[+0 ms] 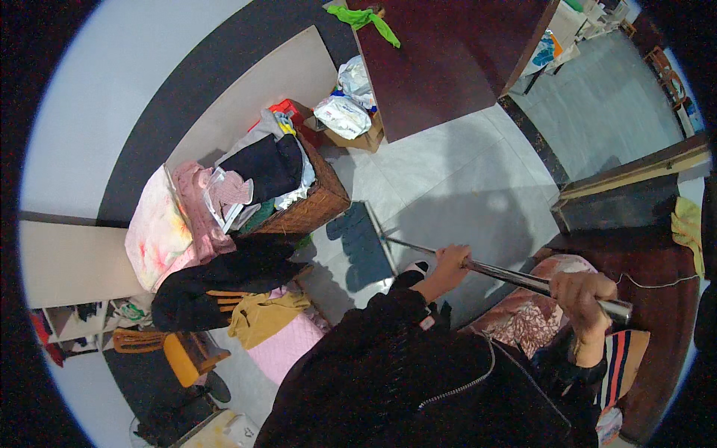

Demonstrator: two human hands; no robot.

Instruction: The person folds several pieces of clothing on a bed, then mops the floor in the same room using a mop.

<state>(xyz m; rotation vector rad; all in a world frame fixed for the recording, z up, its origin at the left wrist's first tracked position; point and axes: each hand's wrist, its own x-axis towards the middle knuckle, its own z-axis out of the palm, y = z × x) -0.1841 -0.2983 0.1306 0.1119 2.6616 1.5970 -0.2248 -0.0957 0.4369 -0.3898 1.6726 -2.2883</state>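
Both my hands grip the long shiny metal pole of a flat mop (510, 276), which slants from the lower right down to the floor at the middle. My left hand (452, 270) is closed round the pole partway along it. Nearer the pole's upper end, my right hand (586, 299) is wrapped round it. At the far end, the pole meets the edge of a flat, dark blue-grey mop head (360, 250) with an uneven left side, lying on the pale tiles. One of my feet (412, 273) shows just beside it.
Left of the mop head stands a wicker basket (317, 190) heaped with clothes. A wooden chair (183, 358) and clothes-draped seating are nearer. Behind, white bags (343, 116) sit on a carton beside a dark red door (448, 60). A doorway threshold (534, 142) lies far right.
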